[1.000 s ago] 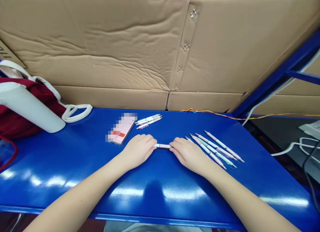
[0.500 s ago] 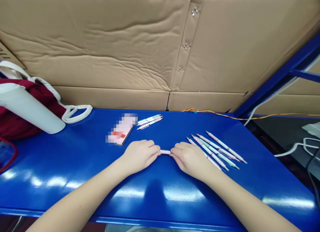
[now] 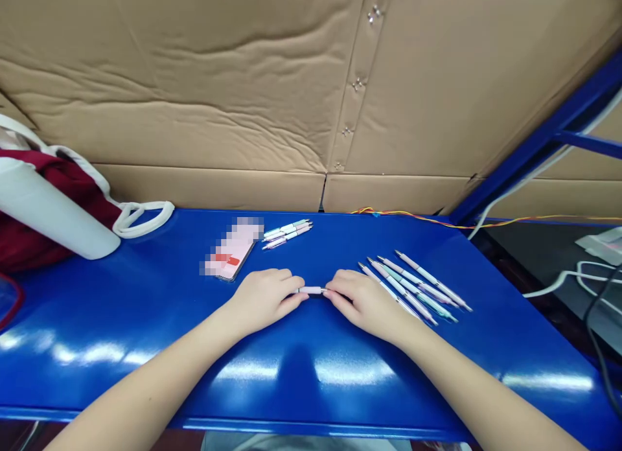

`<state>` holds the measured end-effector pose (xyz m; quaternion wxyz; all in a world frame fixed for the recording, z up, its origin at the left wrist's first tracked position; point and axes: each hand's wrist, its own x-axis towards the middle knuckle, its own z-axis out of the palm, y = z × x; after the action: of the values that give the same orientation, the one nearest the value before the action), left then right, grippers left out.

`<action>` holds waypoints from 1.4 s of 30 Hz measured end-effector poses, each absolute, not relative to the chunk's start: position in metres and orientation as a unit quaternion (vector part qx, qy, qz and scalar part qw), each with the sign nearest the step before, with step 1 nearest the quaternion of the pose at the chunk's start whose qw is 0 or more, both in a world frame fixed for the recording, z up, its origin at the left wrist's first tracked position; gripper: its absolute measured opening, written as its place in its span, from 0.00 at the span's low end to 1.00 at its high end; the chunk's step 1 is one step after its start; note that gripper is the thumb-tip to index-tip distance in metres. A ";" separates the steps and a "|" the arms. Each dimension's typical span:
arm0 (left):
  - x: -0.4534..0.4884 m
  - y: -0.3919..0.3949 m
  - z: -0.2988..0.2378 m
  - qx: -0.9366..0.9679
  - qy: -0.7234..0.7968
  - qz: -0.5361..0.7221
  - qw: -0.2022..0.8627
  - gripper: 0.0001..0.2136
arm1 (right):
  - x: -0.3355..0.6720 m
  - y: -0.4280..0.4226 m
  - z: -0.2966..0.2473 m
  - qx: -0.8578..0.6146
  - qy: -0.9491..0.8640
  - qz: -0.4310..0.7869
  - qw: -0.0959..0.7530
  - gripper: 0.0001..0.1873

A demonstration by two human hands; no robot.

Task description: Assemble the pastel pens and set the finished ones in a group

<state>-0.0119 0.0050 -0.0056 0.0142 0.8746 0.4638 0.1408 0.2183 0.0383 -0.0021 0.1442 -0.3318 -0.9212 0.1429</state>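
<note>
A pale pink and white pen (image 3: 311, 290) is held level between my two hands above the blue table (image 3: 160, 269). My left hand (image 3: 267, 302) pinches its left part between thumb and fingers, which hide that end. At the pen's metal tip, the thumb and fingertips of my right hand (image 3: 362, 302) are pinched together. Just beyond my right hand lies a slanted group of several pastel pens (image 3: 420, 286), partly covered by it. A smaller cluster of pens (image 3: 287, 233) rests farther back, beside a pink phone (image 3: 238, 243) whose surface is mostly pixelated.
On the left, a white cylinder (image 3: 58, 208) leans against a dark red bag (image 3: 80, 198) with white straps. A cardboard wall (image 3: 233, 114) stands behind the table. Yellow and red wires (image 3: 413, 218) run along the back edge, near a blue metal post (image 3: 525, 153) and white cables (image 3: 554, 292).
Between my hands, more of the pen shows, and its metal tip is now visible at my right fingers. The whole view has shifted slightly.
</note>
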 end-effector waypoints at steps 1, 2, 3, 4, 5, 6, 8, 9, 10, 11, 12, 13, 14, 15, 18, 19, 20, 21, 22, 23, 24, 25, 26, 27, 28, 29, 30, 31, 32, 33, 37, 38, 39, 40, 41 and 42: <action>-0.012 0.005 -0.006 0.876 0.462 0.140 0.012 0.12 | 0.218 0.038 -0.002 -0.332 -0.919 0.149 0.150 0.13; -0.012 0.005 -0.006 0.877 0.460 0.140 0.010 0.12 | 0.218 0.038 -0.002 -0.335 -0.915 0.160 0.155 0.12; -0.012 0.004 -0.006 0.878 0.456 0.142 0.008 0.12 | 0.217 0.037 -0.001 -0.339 -0.910 0.175 0.159 0.12; -0.012 0.004 -0.006 0.879 0.453 0.146 0.008 0.12 | 0.217 0.037 -0.001 -0.341 -0.906 0.192 0.161 0.13; -0.012 0.004 -0.006 0.880 0.451 0.149 0.010 0.12 | 0.217 0.037 -0.001 -0.341 -0.902 0.208 0.161 0.14; -0.012 0.003 -0.005 0.880 0.449 0.152 0.012 0.12 | 0.216 0.037 -0.001 -0.339 -0.900 0.220 0.162 0.14; -0.011 0.003 -0.003 0.881 0.447 0.155 0.019 0.13 | 0.215 0.036 0.000 -0.336 -0.898 0.229 0.167 0.14; -0.011 0.002 -0.003 0.881 0.446 0.154 0.023 0.13 | 0.215 0.035 0.000 -0.336 -0.897 0.228 0.172 0.12; -0.011 0.002 -0.002 0.881 0.447 0.153 0.026 0.13 | 0.215 0.034 0.001 -0.339 -0.896 0.227 0.176 0.10; -0.011 0.002 -0.002 0.880 0.449 0.152 0.029 0.13 | 0.215 0.034 0.002 -0.342 -0.894 0.226 0.180 0.09; -0.011 0.002 -0.002 0.879 0.450 0.151 0.032 0.13 | 0.215 0.034 0.002 -0.344 -0.893 0.226 0.180 0.08; -0.011 0.002 -0.002 0.879 0.451 0.149 0.035 0.13 | 0.214 0.033 0.003 -0.345 -0.894 0.226 0.177 0.08; -0.011 0.002 -0.003 0.878 0.452 0.150 0.037 0.13 | 0.214 0.033 0.003 -0.345 -0.895 0.227 0.171 0.09; -0.011 0.002 -0.003 0.878 0.453 0.152 0.038 0.13 | 0.214 0.034 0.003 -0.344 -0.897 0.227 0.164 0.11; -0.011 0.002 -0.004 0.881 0.447 0.152 0.033 0.12 | 0.214 0.034 0.002 -0.341 -0.901 0.223 0.149 0.15; -0.011 0.002 -0.003 0.884 0.443 0.147 0.030 0.12 | 0.214 0.034 0.001 -0.342 -0.900 0.223 0.151 0.13; -0.011 0.002 -0.003 0.887 0.439 0.139 0.028 0.12 | 0.215 0.033 0.001 -0.344 -0.899 0.222 0.155 0.11; -0.011 0.002 -0.003 0.890 0.436 0.131 0.026 0.13 | 0.215 0.033 0.001 -0.346 -0.898 0.222 0.159 0.09; -0.011 0.002 -0.002 0.891 0.435 0.125 0.025 0.13 | 0.215 0.032 0.002 -0.347 -0.897 0.220 0.163 0.08; -0.011 0.002 -0.002 0.891 0.436 0.122 0.025 0.13 | 0.215 0.032 0.002 -0.348 -0.897 0.219 0.165 0.07; -0.011 0.003 -0.002 0.890 0.438 0.121 0.026 0.13 | 0.216 0.032 0.002 -0.347 -0.897 0.217 0.166 0.08; -0.012 0.003 -0.003 0.889 0.441 0.120 0.028 0.13 | 0.216 0.032 0.002 -0.346 -0.899 0.213 0.164 0.09; -0.012 0.003 -0.003 0.888 0.443 0.120 0.032 0.13 | 0.216 0.033 0.002 -0.344 -0.901 0.209 0.160 0.10; -0.012 0.003 -0.003 0.887 0.445 0.118 0.035 0.12 | 0.216 0.033 0.002 -0.342 -0.904 0.205 0.154 0.12; -0.012 0.003 -0.004 0.887 0.446 0.116 0.039 0.12 | 0.216 0.034 0.001 -0.341 -0.906 0.202 0.148 0.13; -0.013 0.003 -0.004 0.886 0.447 0.115 0.041 0.12 | 0.216 0.034 0.001 -0.339 -0.908 0.201 0.144 0.14; -0.013 0.003 -0.005 0.885 0.448 0.115 0.044 0.13 | 0.216 0.034 0.000 -0.338 -0.908 0.203 0.143 0.13; -0.012 0.003 -0.005 0.884 0.450 0.117 0.046 0.13 | 0.216 0.034 0.000 -0.340 -0.906 0.208 0.145 0.11; -0.012 0.003 -0.005 0.883 0.451 0.120 0.047 0.13 | 0.216 0.034 0.000 -0.343 -0.902 0.214 0.150 0.09; -0.012 0.003 -0.005 0.882 0.452 0.124 0.048 0.13 | 0.216 0.033 0.000 -0.347 -0.898 0.220 0.155 0.07; -0.012 0.003 -0.004 0.884 0.447 0.131 0.047 0.13 | 0.216 0.031 0.002 -0.356 -0.892 0.230 0.160 0.07; -0.012 0.003 -0.004 0.884 0.447 0.131 0.047 0.13 | 0.216 0.031 0.002 -0.351 -0.895 0.227 0.156 0.08; -0.012 0.003 -0.004 0.883 0.448 0.132 0.047 0.13 | 0.216 0.031 0.003 -0.345 -0.899 0.222 0.151 0.09; -0.012 0.003 -0.004 0.883 0.448 0.132 0.045 0.13 | 0.216 0.031 0.002 -0.340 -0.903 0.218 0.146 0.11; -0.012 0.003 -0.004 0.883 0.448 0.134 0.044 0.13 | 0.215 0.032 0.002 -0.338 -0.905 0.215 0.143 0.12; -0.012 0.003 -0.005 0.884 0.446 0.135 0.044 0.13 | 0.215 0.032 0.001 -0.338 -0.905 0.214 0.144 0.11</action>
<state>-0.0121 0.0030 -0.0045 0.0438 0.8839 0.4456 0.1354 0.2153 0.0319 0.0014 0.1443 -0.3379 -0.9052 0.2136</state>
